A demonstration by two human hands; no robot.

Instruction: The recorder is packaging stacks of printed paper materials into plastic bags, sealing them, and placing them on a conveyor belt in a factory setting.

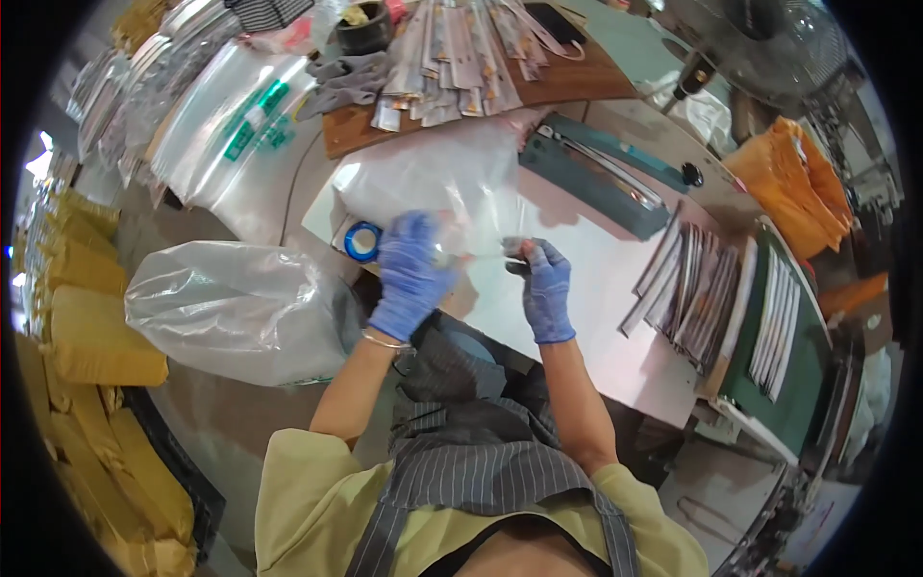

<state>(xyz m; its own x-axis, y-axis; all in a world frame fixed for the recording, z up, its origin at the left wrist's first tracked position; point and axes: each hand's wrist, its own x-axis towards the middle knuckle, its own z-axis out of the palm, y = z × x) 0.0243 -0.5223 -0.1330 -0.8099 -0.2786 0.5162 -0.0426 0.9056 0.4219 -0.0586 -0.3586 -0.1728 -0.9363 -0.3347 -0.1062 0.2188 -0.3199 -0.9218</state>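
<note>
Both my hands wear blue knitted gloves and are over the white worktop (pixel 596 327). My left hand (pixel 411 279) is over the near edge of a large clear plastic bag (pixel 423 178); its fingers are smeared by motion, so their grip is unclear. My right hand (pixel 546 293) pinches the bag's near right edge between thumb and fingers, with the fingertips bare of glove. A thin, pale strip of film stretches between the two hands. Just left of my left hand sits a roll of blue tape (pixel 362 241).
A puffed-out clear bag (pixel 240 308) hangs at the left. Slim wrapped packs lie on a brown board (pixel 577 82) at the back. A long grey-green bench device (pixel 596 178) stands at right, near a pile of slim packs (pixel 687 288). A fan (pixel 769 43) is at the far right.
</note>
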